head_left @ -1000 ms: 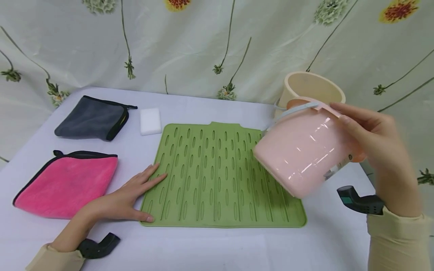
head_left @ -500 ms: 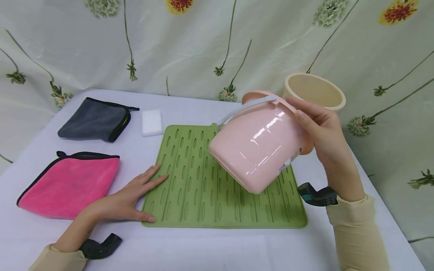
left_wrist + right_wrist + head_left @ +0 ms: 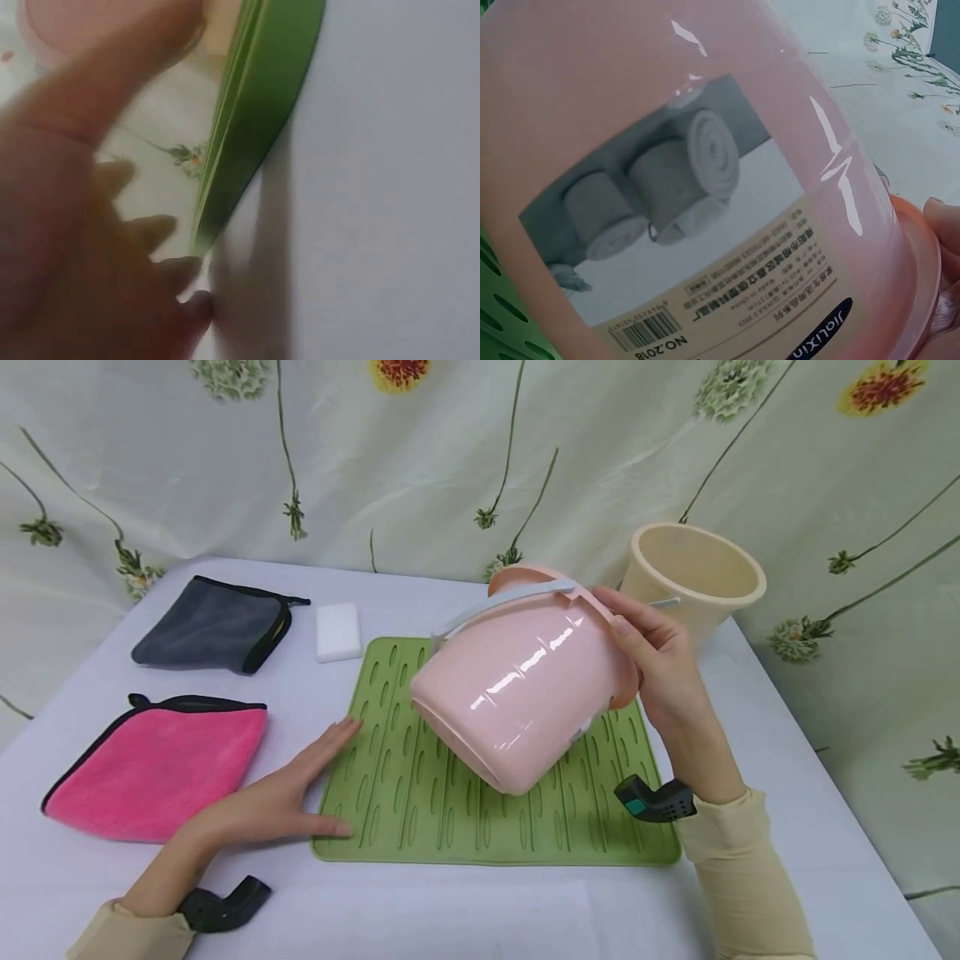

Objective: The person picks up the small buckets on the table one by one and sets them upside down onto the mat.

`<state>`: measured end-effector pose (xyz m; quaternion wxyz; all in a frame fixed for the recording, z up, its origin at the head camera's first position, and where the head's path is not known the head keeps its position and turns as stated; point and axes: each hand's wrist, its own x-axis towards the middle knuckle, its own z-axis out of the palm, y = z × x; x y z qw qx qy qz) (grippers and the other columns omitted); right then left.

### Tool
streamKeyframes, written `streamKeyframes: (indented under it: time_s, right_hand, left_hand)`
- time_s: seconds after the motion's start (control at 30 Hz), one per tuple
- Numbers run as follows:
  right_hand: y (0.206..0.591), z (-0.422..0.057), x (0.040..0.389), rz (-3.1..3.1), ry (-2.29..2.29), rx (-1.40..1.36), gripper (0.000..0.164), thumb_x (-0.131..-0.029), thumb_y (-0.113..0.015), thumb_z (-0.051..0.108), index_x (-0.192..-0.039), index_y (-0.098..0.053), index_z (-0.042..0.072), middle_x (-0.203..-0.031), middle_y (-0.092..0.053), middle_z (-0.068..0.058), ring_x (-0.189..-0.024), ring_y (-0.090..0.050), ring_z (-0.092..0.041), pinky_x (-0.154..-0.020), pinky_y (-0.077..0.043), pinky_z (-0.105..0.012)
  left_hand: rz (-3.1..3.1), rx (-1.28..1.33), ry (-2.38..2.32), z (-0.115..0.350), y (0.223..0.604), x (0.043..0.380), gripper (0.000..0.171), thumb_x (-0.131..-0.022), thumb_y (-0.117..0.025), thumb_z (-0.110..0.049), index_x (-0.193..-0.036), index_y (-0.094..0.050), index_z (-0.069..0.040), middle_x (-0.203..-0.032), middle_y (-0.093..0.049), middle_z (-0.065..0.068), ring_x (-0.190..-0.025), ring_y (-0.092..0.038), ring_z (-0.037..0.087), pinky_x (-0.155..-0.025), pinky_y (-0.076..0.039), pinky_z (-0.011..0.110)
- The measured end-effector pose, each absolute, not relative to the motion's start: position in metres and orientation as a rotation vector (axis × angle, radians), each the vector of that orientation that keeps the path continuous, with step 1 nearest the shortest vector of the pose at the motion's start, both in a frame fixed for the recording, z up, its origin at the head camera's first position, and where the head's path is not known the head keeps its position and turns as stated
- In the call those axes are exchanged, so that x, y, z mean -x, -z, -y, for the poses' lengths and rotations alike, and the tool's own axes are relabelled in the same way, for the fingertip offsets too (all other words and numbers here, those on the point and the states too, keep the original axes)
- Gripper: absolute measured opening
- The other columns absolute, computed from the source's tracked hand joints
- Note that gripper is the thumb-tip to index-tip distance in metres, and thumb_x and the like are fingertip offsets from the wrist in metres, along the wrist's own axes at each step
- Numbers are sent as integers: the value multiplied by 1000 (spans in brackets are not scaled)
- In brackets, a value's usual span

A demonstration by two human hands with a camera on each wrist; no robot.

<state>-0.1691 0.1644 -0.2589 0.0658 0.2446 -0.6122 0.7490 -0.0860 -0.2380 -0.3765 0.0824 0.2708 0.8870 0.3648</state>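
Note:
A pink plastic bucket [image 3: 510, 685] is held tilted over the green ribbed mat [image 3: 382, 760], its base toward the lower left. My right hand [image 3: 667, 668] pinches its rim, thumb on the outside. A pale blue handle [image 3: 502, 597] lies along the bucket's upper side. In the right wrist view a printed label [image 3: 675, 217] covers part of the bucket wall. My left hand [image 3: 262, 802], fingers straight, is at the mat's left edge. The left wrist view has the mat's green edge [image 3: 259, 112] beside the thumb; whether the fingers touch it cannot be told.
A cream bucket [image 3: 660, 585] stands at the back right, behind my right hand. To the left lie a pink cloth [image 3: 157, 777] with black trim, a dark grey cloth [image 3: 202, 627] and a white rectangular block [image 3: 337, 632]. White cloth covers the table [image 3: 465, 910].
My right hand has carried the pink bucket left, from beside the cream bucket to over the middle of the mat. My left hand's fingers have shifted slightly at the mat's left edge.

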Motion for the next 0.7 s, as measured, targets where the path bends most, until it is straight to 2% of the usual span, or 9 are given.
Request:
streamKeyframes:
  time_s: [0.1,0.13,0.23,0.33,0.53,0.7]
  right_hand:
    - [259,-164,168,1831,-2265,-757,27,-94,-55,4,-114,-69,12,-117,-62,-8,-105,-53,-25,-83,-47,-30]
    - [259,-164,168,1828,-2265,-758,27,-94,-55,4,-114,-69,12,-116,-62,-7,-104,-53,-24,-83,-47,-30]
    - [259,-165,167,1809,-2272,-762,27,-94,-54,4,-114,-69,12,-116,-62,-6,-103,-54,-23,-82,-47,-30]
    - [261,-165,167,1785,-2292,-773,26,-94,-54,4,-114,-69,12,-115,-63,-6,-102,-55,-22,-81,-47,-29]
    - [267,-164,169,1730,-2354,-771,24,-93,-58,7,-113,-70,13,-116,-63,-4,-105,-54,-21,-85,-45,-31]
    - [272,-162,172,1646,-2461,-742,23,-92,-60,11,-113,-70,13,-118,-61,-4,-106,-53,-21,-85,-44,-32]
  left_hand:
    - [-2661,-775,-1192,229,367,89,122,-67,-83,-40,-151,3,-22,-156,0,5,-139,-2,27,-106,-9,21]
    - [-2662,-779,-1229,225,363,92,125,-66,-85,-37,-151,6,-23,-156,2,5,-139,-1,25,-107,-9,23]
    - [-2645,-820,-1328,211,351,102,130,-65,-88,-24,-149,11,-28,-155,5,3,-139,0,24,-109,-12,41]
    - [-2594,-878,-1413,196,343,115,133,-64,-88,-16,-148,14,-32,-155,6,1,-139,0,24,-105,-11,57]
    - [-2458,-1049,-1599,170,342,134,129,-68,-86,-16,-149,14,-28,-155,5,3,-139,-4,23,-105,-14,56]
    - [-2389,-1087,-1766,156,341,137,118,-73,-82,-12,-150,7,-29,-155,-1,3,-138,-15,24,-100,-26,55]
